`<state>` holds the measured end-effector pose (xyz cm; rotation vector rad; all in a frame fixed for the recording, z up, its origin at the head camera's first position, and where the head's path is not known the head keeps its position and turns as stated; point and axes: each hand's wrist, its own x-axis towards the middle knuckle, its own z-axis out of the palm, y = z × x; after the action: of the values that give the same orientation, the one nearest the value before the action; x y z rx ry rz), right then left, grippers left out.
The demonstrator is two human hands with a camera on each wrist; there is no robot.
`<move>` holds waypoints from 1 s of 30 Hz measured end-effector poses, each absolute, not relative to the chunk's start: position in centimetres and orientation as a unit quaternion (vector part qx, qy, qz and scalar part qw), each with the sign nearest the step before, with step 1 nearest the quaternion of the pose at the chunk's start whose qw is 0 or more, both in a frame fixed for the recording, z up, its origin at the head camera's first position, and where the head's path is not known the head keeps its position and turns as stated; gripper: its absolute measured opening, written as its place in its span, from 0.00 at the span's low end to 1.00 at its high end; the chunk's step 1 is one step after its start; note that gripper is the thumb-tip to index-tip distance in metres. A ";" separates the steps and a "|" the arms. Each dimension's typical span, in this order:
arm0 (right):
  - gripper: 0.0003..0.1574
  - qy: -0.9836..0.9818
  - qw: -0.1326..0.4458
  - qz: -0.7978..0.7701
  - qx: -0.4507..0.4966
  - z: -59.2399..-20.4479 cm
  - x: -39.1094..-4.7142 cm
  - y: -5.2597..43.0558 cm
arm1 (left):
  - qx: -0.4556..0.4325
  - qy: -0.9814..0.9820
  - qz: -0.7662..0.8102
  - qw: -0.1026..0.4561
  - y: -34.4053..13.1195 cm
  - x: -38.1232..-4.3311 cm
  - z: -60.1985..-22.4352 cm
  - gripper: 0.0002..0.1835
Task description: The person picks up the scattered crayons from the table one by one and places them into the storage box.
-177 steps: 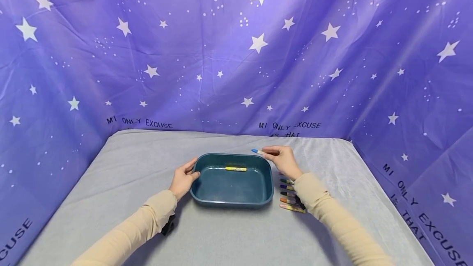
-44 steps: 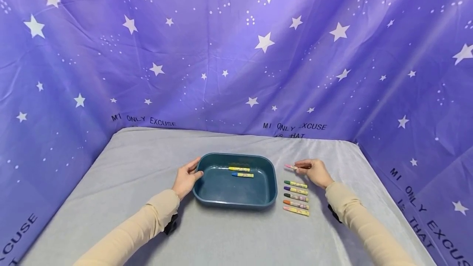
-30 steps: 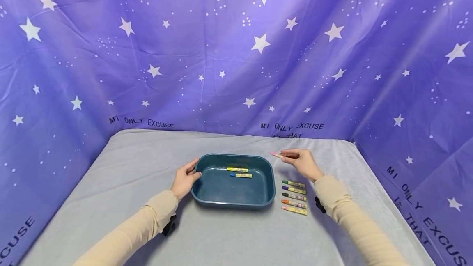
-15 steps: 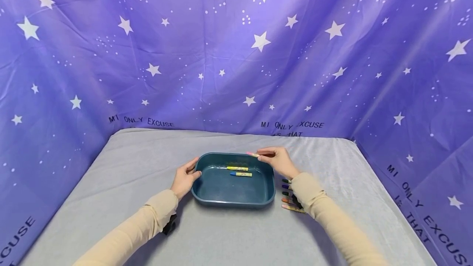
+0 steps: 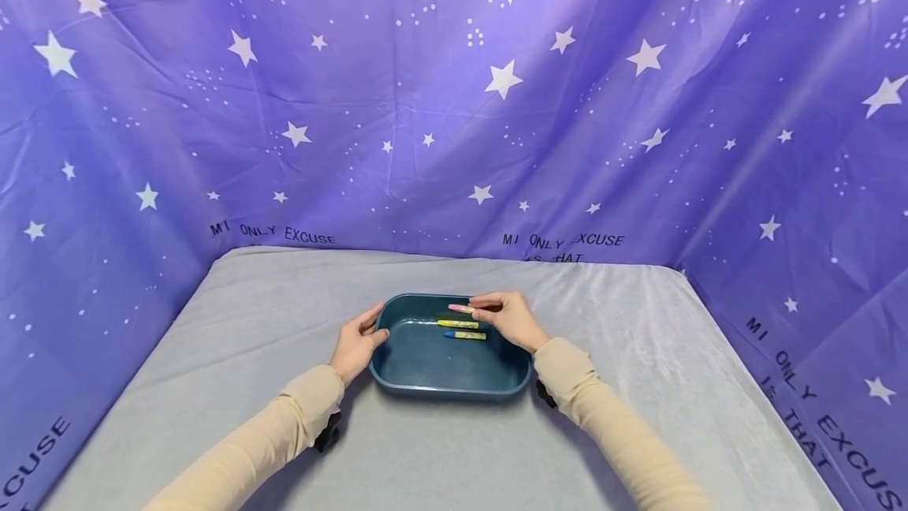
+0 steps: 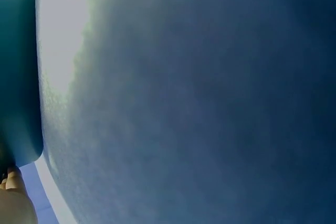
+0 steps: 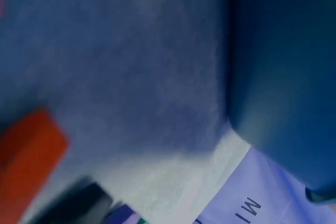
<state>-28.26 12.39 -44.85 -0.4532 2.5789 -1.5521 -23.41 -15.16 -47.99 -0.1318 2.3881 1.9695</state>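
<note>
The right hand [image 5: 512,322] pinches one pink crayon [image 5: 461,308]; the left hand [image 5: 355,345] grips one tray [image 5: 447,393]. One yellow crayon [image 5: 459,325], one blue crayon [image 5: 467,336] lie inside.

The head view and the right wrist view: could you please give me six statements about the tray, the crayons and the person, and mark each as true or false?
1. The right hand holds a pink crayon. True.
2. The blue crayon lies outside the tray. False: it lies inside the tray.
3. The left hand grips the tray at its side. True.
4. The sleeves are black. False: they are beige.
5. The yellow crayon is in the tray, beside the blue one. True.
6. The right wrist view shows an orange crayon inside the tray. False: it is outside the tray.
</note>
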 end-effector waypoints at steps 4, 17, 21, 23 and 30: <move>0.16 0.853 0.043 -0.495 -0.158 -45.0 -28.3 11.9 | -0.046 0.770 0.636 0.018 -15.2 -23.5 -48.0 0.31; 0.15 0.882 0.035 -0.444 -0.158 -45.7 -28.1 11.5 | -0.044 0.770 0.636 0.012 -15.2 -23.4 -48.3 0.31; 0.15 0.883 0.026 -0.438 -0.165 -45.7 -28.0 11.6 | -0.042 0.771 0.636 0.010 -15.1 -23.5 -48.5 0.31; 0.15 0.885 0.024 -0.434 -0.168 -45.7 -28.0 11.6 | -0.041 0.770 0.637 0.009 -15.1 -23.5 -48.5 0.31; 0.15 0.877 0.030 -0.447 -0.176 -45.7 -28.2 11.5 | -0.045 0.771 0.635 0.008 -15.2 -23.4 -48.3 0.31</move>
<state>-28.19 11.49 -45.66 -0.5416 2.7020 -1.3776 -23.43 -15.17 -48.27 -0.1394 2.4095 1.9849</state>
